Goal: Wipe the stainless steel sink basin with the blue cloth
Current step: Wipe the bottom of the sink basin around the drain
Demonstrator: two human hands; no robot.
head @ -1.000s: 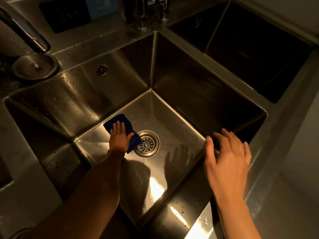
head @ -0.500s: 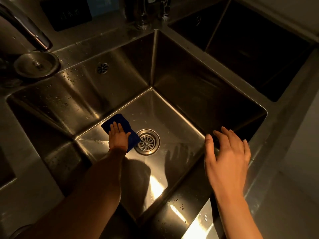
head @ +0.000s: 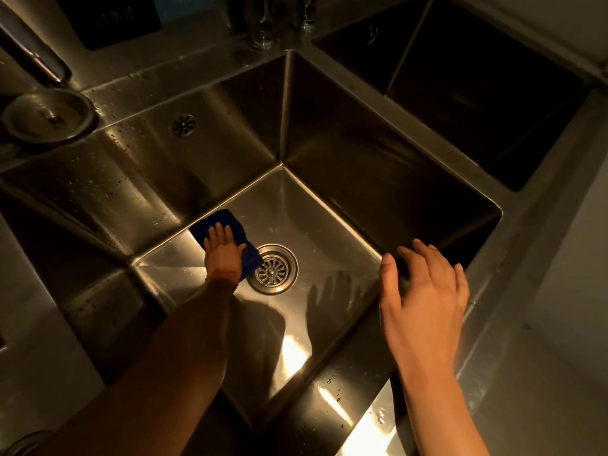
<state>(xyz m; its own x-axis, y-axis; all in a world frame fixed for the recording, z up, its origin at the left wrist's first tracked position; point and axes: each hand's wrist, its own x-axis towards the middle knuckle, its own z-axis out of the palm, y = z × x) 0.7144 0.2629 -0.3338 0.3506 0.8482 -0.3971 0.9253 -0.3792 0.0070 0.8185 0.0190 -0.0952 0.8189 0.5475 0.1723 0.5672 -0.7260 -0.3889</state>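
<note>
A deep stainless steel sink basin (head: 329, 222) fills the middle of the view, with a round drain strainer (head: 273, 268) in its floor. A folded blue cloth (head: 212, 226) lies flat on the basin floor just left of the drain. My left hand (head: 224, 250) presses palm-down on the cloth, fingers spread and pointing toward the far-left wall. My right hand (head: 424, 291) hovers above the basin's near right rim, fingers apart, holding nothing.
A tap spout (head: 33, 60) and a round metal lid (head: 49, 115) sit on the wet ledge at the far left. An overflow grille (head: 183, 125) is in the back wall. A second dark basin (head: 477, 103) lies to the right.
My left hand has slid the blue cloth a little further toward the far-left corner of the basin floor, away from the drain. My right hand has barely moved.
</note>
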